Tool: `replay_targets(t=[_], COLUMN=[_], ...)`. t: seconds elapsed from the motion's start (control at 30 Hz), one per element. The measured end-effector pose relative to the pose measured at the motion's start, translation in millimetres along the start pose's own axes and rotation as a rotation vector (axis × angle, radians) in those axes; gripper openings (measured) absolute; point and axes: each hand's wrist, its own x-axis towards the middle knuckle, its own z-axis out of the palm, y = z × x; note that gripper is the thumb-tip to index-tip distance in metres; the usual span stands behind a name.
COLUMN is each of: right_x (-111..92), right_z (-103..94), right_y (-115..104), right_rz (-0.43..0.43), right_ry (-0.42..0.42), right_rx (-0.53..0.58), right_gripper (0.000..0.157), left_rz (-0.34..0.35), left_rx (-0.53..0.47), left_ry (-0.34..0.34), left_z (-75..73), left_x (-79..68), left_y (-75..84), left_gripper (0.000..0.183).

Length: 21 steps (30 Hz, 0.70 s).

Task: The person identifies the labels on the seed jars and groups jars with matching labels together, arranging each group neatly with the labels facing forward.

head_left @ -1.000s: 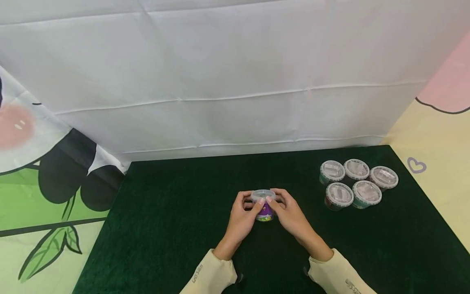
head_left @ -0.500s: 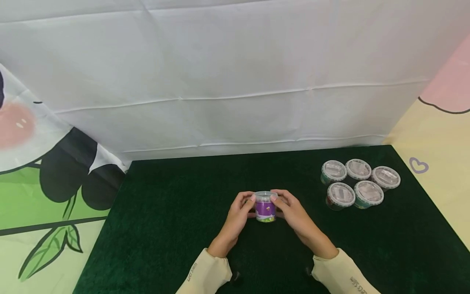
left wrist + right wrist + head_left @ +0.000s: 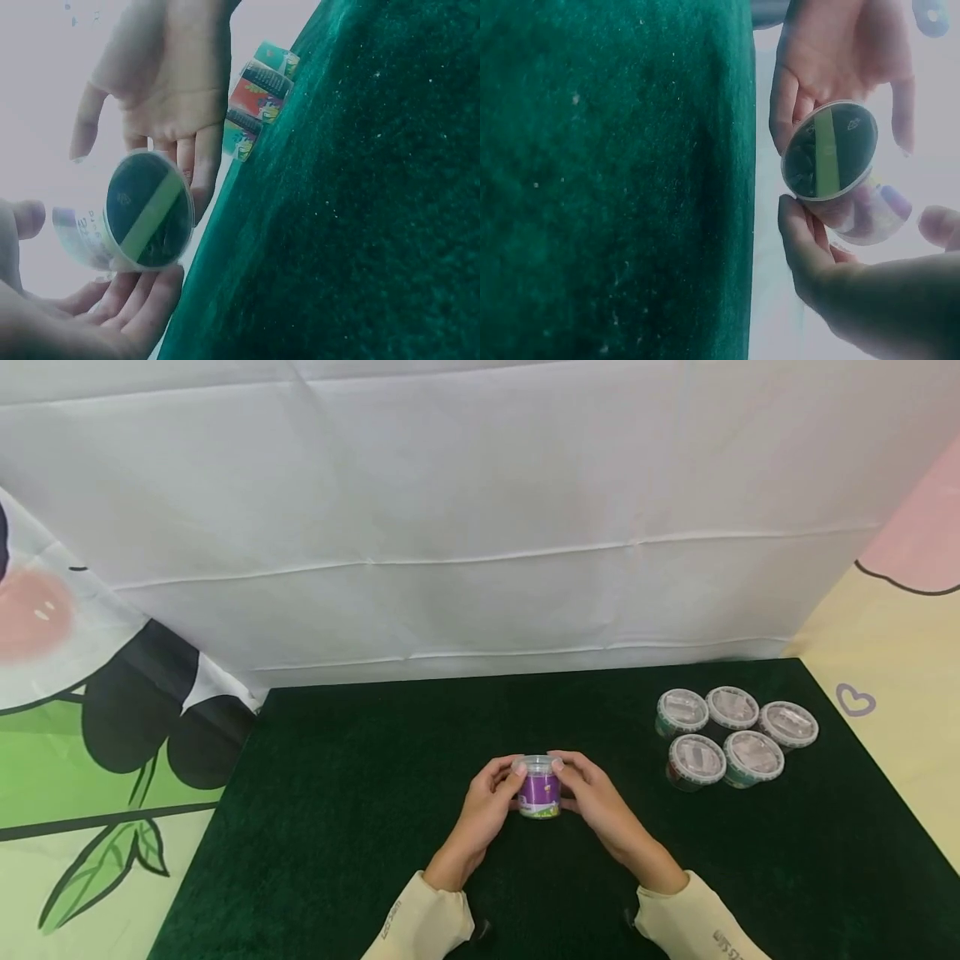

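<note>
A small clear plastic tub (image 3: 540,792) with a purple label and a clear rim is held between both hands over the middle of the table. My left hand (image 3: 483,806) grips its left side, the thumb near the rim and the fingers behind. From the other side my right hand (image 3: 603,810) holds it the same way, its thumb at the front right of the rim. Both wrist views look at the tub's round base (image 3: 150,210), where a light green strip crosses a dark green disc. The base is off the cloth, and the tub stands nearly upright in the head view.
Several similar tubs with pale-topped lids, one of them a red-labelled tub (image 3: 261,97), stand grouped at the back right. A dark green cloth (image 3: 360,777) covers the table. Behind it hangs a white sheet (image 3: 465,527), with printed cloths at both sides.
The thumbs have moved apart from the tub's front to its sides, baring the purple label. The tub has become more upright, and in the last half second it shifted slightly down and left.
</note>
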Motion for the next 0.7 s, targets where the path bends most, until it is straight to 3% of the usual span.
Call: replay_targets(t=[0.33,0.5,0.7], right_x=[-6,-3,0], right_z=[14.0,15.0,11.1], right_y=[0,0,1], right_rz=[-0.019,-0.012,-0.004], right_ry=[0.066,0.084,0.075], right_rx=[-0.081,-0.101,-0.079], right_gripper=[0.048,0.048,0.048], left_rz=[0.107,0.105,0.094], left_rx=[0.089,0.128,0.154], left_ry=[0.173,0.205,0.194], left_z=[9.3,13.9,15.4], left_x=[-9.5,-8.2,-6.3], left_y=[-3.2,-1.1,2.8], left_gripper=[0.044,0.044,0.046])
